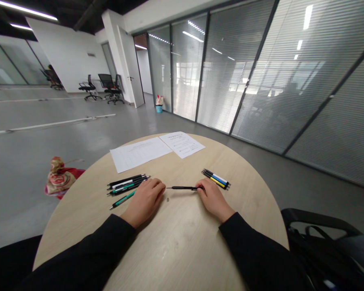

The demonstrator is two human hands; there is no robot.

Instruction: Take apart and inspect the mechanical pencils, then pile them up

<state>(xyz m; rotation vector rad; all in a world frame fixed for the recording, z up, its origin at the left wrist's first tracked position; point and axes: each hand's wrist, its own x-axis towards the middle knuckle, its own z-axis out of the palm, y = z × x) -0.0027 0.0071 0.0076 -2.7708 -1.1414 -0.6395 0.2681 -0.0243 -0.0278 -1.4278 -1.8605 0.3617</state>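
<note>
We sat at a round wooden table (176, 250) with both forearms laid across it in black sleeves (91, 250). Our right hand (212, 199) gripped a slim black pen (183, 188) by one end, pinching it with thumb and fingers. The pen was in front of us, between our two hands, nearly level from side to side, with its thin tip pointing left. That tip ended just beside the fingertips of our left hand (148, 199); we could not tell whether the two touched. Our left fingers were bent and turned downward, and with their undersides hidden we could not tell whether they grasped anything.

Close by our left hand lay a cluster of pens (125, 184), mostly dark, with some white and green showing. A green pen (123, 199) lay nearer to us, apart from the cluster, one end hidden behind the hand. Just beyond our right hand, a row of pens (216, 179) in white, blue and yellow lay slanted, side by side.

Near the far edge of the table we had two printed sheets (141, 152). A red and cream bag (60, 178) was on the left, and a black chair (321, 218) stood at our right.
</note>
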